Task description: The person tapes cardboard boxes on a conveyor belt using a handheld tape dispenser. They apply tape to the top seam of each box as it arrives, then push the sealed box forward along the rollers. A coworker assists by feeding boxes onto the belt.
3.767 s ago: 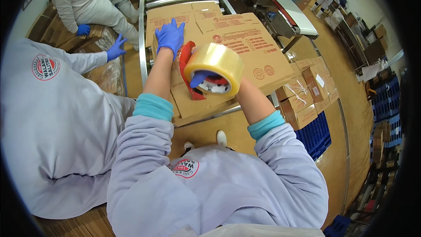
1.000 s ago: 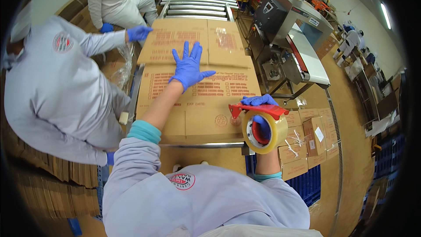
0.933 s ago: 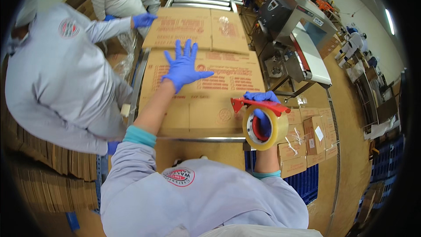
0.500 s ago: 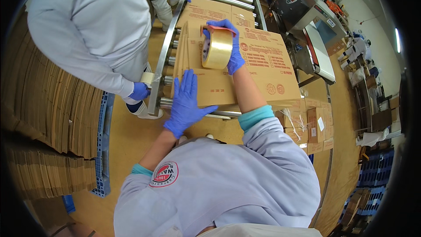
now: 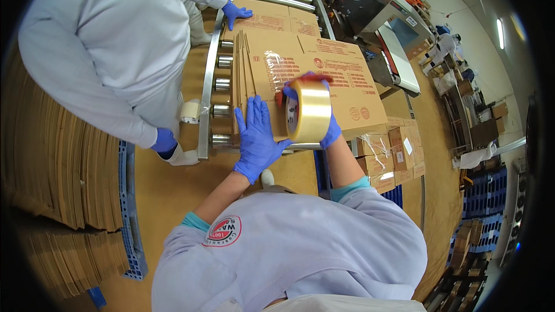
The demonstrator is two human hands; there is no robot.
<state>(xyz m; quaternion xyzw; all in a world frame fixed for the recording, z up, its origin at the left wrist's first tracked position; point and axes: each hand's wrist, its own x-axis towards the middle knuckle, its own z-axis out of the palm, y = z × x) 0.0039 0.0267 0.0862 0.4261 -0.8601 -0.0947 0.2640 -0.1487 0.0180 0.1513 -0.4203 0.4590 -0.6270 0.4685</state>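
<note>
My left hand, in a blue glove, lies flat with fingers spread on the near left part of a printed cardboard carton. Next to it, my right hand, gloved too, is closed on a tape dispenser carrying a wide roll of clear yellowish tape. The dispenser is at the carton's near edge; its red part is blurred, and the roll hides most of my right fingers. Several layered cardboard edges show along the carton's left side. A strip of shiny tape runs over the top.
The carton rests on a roller conveyor with a metal rail. At left, a co-worker's gloved hand touches a farther carton. Flattened cardboard stacks stand on a blue pallet. Taped boxes and a machine are at right.
My right hand has brought the tape dispenser toward me, down to the carton's near edge. My left hand stays flat on the cardboard. The co-worker's far hand has spread on the farther carton.
</note>
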